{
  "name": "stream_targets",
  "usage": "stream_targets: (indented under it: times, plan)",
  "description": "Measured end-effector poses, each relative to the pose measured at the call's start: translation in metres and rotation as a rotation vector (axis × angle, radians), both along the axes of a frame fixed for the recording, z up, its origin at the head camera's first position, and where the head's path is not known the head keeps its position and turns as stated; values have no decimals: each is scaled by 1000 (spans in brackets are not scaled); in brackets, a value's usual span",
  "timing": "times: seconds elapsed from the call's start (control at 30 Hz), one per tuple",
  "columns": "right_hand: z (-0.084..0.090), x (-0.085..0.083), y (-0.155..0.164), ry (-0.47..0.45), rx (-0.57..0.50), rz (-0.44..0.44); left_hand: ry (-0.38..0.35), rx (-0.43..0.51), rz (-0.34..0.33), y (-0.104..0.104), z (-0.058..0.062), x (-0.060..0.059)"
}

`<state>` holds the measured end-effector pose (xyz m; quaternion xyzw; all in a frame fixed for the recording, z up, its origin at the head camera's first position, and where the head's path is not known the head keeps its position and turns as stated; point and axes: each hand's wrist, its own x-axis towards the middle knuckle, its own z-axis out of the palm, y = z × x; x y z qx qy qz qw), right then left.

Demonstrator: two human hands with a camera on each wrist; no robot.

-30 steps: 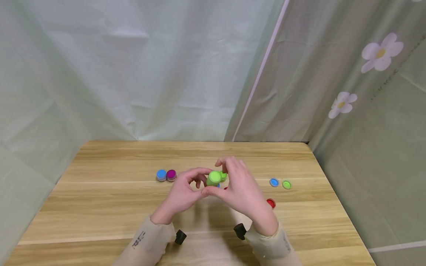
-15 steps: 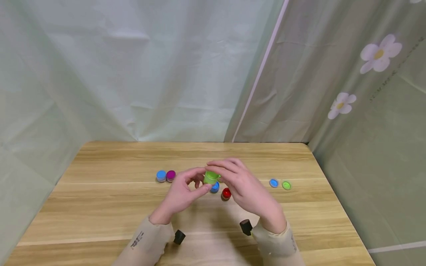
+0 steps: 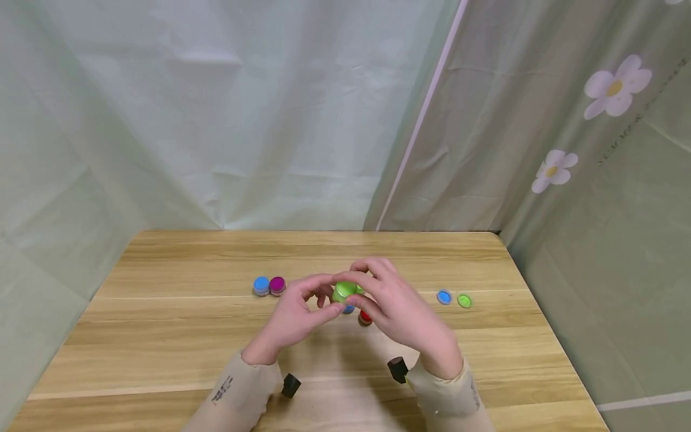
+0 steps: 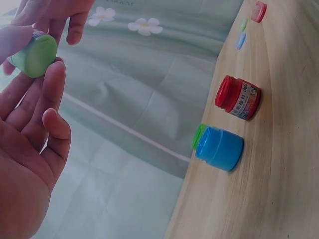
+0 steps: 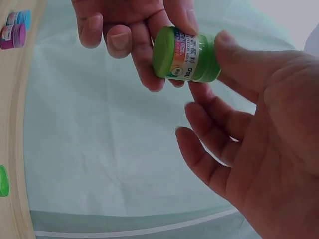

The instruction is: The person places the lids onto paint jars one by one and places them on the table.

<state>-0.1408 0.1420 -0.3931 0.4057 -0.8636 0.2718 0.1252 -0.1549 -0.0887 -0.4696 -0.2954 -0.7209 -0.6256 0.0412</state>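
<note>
A green paint jar (image 5: 187,57) with a printed label is held in the air between both hands. My left hand (image 3: 302,303) grips its body with thumb and fingers. In the head view, my right hand (image 3: 396,306) reaches across from the right. Its thumb and forefinger pinch the end opposite the flat base, seen in the right wrist view; whether a lid sits there I cannot tell. Below on the table stand a blue jar (image 4: 222,149) and a red jar (image 4: 240,98), both without lids. Another green jar (image 4: 198,135) is mostly hidden behind the blue one.
A blue-topped jar (image 3: 261,285) and a purple-topped jar (image 3: 278,285) stand together left of the hands. To the right lie a blue lid (image 3: 444,297), a green lid (image 3: 465,300) and a red lid (image 4: 258,12). A curtain (image 3: 270,120) hangs behind the wooden table (image 3: 162,336).
The right hand has lifted off the green jar, fingers extended above it, then come back to pinch its end. The jar has tilted a little in the left hand, which stays in place.
</note>
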Motion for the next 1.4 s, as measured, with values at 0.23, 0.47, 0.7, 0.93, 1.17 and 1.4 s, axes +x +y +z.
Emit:
stream_targets:
  times: [0.23, 0.47, 0.7, 0.93, 1.17, 1.4]
  plan:
    - [-1, -2, -5, -42, -42, -104, 27, 20, -17, 3, -1, -2]
    - [0, -3, -3, -2, -75, -50, 24, 39, -3, 5, 1, -4]
    - [2, -8, 1, 93, -42, 85, 50, 50, -21, 4, 0, -7]
    - [-3, -9, 3, 108, -18, 144, 56, 50, -35, 2, -4, -5]
    - [-5, -7, 0, 114, -15, 125, 49, 38, -26, 0, -5, -4]
    - [-6, -7, -3, 49, -2, 30, 32, 57, -11, -1, -7, -4]
